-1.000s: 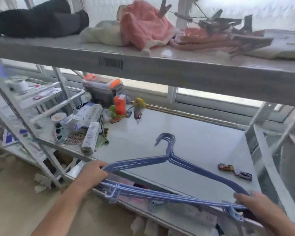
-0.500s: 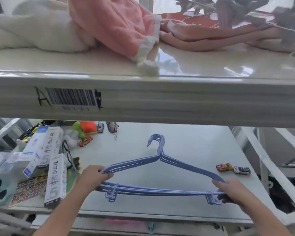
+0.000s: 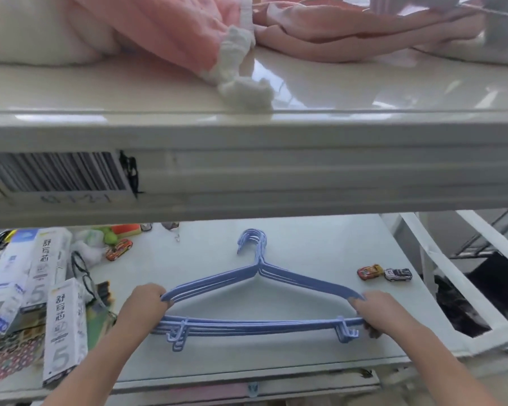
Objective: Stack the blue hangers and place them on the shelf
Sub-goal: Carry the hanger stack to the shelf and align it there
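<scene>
A stack of several blue hangers point(image 3: 260, 325) lies flat over the white lower shelf point(image 3: 305, 247), hooks pointing away from me. My left hand point(image 3: 143, 307) grips the stack's left end. My right hand point(image 3: 377, 312) grips its right end. Whether the stack touches the shelf surface I cannot tell.
An upper shelf edge point(image 3: 276, 171) with a barcode label hangs close above, carrying pink and white clothes point(image 3: 170, 27). White boxes point(image 3: 63, 326) and clutter fill the lower shelf's left. Two toy cars point(image 3: 383, 272) sit right of the hangers; another toy car point(image 3: 119, 249) is at the back left.
Both hands carried the hanger stack forward from the shelf's front edge to over its middle and lowered it. My view moved in closer under the upper shelf.
</scene>
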Tool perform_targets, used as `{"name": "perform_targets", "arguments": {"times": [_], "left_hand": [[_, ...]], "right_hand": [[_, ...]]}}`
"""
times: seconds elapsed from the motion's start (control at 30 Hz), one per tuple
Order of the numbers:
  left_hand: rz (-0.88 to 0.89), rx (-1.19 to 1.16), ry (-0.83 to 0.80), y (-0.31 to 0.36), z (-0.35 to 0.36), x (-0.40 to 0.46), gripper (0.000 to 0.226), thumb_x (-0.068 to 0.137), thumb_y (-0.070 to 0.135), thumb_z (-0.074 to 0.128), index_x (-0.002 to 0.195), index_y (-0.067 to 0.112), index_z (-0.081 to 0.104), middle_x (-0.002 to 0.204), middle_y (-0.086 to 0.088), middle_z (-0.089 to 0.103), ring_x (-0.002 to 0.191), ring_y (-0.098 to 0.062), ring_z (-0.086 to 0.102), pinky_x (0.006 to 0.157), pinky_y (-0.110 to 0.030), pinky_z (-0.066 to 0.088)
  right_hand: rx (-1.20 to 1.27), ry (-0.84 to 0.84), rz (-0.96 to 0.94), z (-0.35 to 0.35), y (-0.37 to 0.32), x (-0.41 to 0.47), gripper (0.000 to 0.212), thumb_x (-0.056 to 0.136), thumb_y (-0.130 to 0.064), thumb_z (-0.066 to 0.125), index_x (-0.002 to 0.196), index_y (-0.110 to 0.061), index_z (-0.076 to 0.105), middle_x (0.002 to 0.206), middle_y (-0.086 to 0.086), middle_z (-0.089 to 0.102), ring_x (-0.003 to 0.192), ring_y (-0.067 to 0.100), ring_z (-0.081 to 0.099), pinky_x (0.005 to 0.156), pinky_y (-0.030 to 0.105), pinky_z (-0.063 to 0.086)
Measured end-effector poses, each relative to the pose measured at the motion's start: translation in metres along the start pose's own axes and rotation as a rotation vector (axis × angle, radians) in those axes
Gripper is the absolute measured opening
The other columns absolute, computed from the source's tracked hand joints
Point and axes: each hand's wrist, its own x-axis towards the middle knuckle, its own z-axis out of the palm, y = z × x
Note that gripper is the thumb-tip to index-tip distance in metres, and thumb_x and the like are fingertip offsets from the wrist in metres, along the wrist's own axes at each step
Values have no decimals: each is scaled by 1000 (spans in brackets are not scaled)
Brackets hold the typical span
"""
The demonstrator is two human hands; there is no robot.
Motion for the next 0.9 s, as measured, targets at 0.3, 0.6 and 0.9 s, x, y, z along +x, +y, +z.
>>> {"name": "perform_targets", "arguments": {"times": [0.3, 0.6, 0.9], "left_hand": [[21, 127, 9, -5, 8, 9, 13, 77, 28, 64, 66, 20, 63, 72, 0, 67, 72, -19, 64, 60, -26, 47], [58, 316, -49, 18, 3, 10, 13, 80, 34, 60, 88, 23, 58, 90, 2, 58, 91, -20, 58, 72, -29, 48], [373, 127, -151, 126, 18, 29, 21, 81, 18, 55, 97, 8, 64, 107, -14, 63, 100, -32, 58, 77, -32, 42]], "right_hand": [[-420, -21, -62, -6, -8, 0, 19, 84, -12, 42, 81, -11, 60, 62, 11, 70, 53, 26, 72, 58, 36, 62], [-608, 60, -137, -13, -27, -3, 24, 82, -42, 57, 75, -20, 50, 75, -4, 53, 74, 17, 59, 56, 26, 42], [-380, -44, -482, 53, -117, 15, 30, 81, -34, 62, 102, -14, 64, 101, 9, 64, 98, 27, 61, 74, 31, 48]]}}
